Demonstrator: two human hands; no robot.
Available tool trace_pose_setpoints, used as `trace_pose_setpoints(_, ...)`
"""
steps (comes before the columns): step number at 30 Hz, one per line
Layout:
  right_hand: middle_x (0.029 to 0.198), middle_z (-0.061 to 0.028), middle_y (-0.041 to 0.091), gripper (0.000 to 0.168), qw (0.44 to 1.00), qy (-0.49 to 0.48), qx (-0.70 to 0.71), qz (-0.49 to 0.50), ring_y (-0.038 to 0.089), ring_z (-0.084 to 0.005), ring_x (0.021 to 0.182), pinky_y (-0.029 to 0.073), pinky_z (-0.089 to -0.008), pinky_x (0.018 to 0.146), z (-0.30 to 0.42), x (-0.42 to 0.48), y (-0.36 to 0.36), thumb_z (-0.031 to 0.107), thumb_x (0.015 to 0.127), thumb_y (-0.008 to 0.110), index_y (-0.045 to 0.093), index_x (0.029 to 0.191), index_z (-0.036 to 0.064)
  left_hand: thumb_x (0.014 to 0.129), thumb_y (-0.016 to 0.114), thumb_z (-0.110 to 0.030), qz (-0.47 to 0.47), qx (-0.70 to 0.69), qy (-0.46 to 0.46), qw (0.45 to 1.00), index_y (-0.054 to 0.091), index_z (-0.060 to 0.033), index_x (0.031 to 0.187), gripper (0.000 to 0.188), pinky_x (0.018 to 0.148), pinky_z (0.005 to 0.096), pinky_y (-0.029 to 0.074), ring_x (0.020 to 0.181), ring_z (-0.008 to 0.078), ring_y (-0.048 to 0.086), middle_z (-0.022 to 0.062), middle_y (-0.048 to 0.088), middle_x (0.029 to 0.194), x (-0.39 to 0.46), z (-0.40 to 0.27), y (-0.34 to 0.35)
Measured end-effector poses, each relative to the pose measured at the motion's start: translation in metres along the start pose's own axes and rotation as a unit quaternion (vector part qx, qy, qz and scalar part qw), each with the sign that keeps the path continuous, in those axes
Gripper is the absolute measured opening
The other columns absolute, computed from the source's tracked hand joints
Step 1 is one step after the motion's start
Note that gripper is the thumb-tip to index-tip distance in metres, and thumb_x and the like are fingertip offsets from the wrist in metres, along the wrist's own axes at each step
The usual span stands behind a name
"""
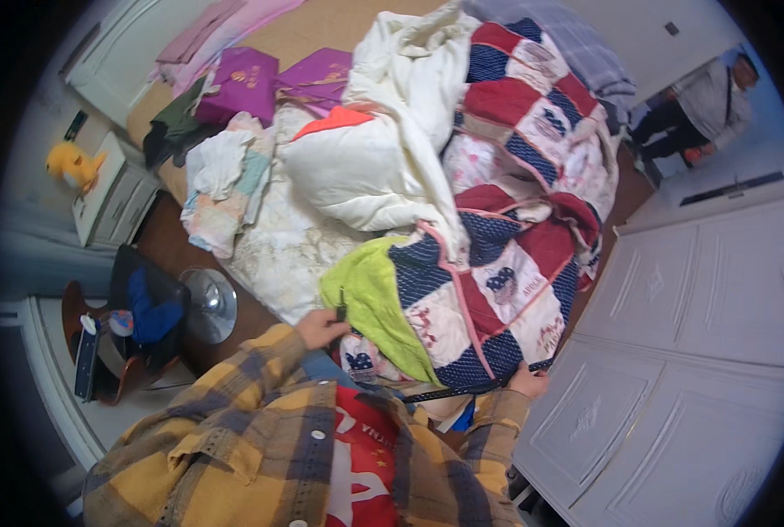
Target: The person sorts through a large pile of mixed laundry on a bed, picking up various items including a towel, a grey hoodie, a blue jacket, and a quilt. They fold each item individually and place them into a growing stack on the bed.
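My left hand (322, 327) pinches a small dark item (342, 311), perhaps a clip, at the near edge of a lime-green cloth (372, 290). My right hand (529, 381) is closed on a dark, light-dotted strap (448, 393) at the near right corner of a patchwork quilt (490, 296) in red, navy and white. The strap runs along the quilt's near edge, between my hands. The quilt lies rumpled, partly over the green cloth. Beyond it is a bunched cream-white quilt (365, 171) with an orange patch.
Purple bags (243, 85) and folded clothes (224, 171) lie on the bed. At left stand a white nightstand (118, 197) with a yellow plush toy (74, 166) and a chair (138, 356) holding blue cloth. White cabinet doors (655, 290) line the right. A person (711, 109) stands at far right.
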State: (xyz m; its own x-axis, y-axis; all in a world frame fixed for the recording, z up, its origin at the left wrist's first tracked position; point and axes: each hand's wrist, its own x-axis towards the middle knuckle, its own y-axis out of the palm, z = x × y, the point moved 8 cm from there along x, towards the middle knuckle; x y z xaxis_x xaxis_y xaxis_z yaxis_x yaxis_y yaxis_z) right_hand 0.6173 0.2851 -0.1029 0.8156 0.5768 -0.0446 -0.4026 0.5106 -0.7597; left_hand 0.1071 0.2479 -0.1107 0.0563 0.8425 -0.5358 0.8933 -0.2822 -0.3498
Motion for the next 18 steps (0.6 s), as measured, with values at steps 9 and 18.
trace_pose_setpoints(9, 0.061, 0.0016, 0.045, 0.010, 0.706, 0.235, 0.618, 0.255, 0.040, -0.0109, 0.052, 0.036, -0.0243, 0.053, 0.000, 0.011, -0.059, 0.006, 0.078, 0.063, 0.054, 0.082, 0.002, 0.095, 0.044, -0.039, -0.325, -0.419, 0.086, 0.844, 0.044, -0.0130, 0.073, 0.034, 0.039, 0.0246, 0.027, 0.041, 0.0074, 0.032, -0.0052, 0.032, 0.052, -0.042, -0.030, -0.199)
trace_pose_setpoints(18, 0.054, 0.0035, 0.029, 0.026, 0.623, 0.243, 0.734, 0.120, 0.028, -0.0088, 0.047, 0.027, -0.0245, 0.044, -0.009, 0.043, -0.119, 0.009, 0.091, 0.046, 0.037, 0.067, 0.011, 0.096, 0.044, -0.035, -0.507, -0.392, 0.115, 0.758, 0.042, -0.0130, 0.077, 0.029, 0.033, 0.0230, 0.022, 0.039, 0.0050, 0.026, -0.0065, 0.031, 0.053, -0.131, 0.003, -0.338)
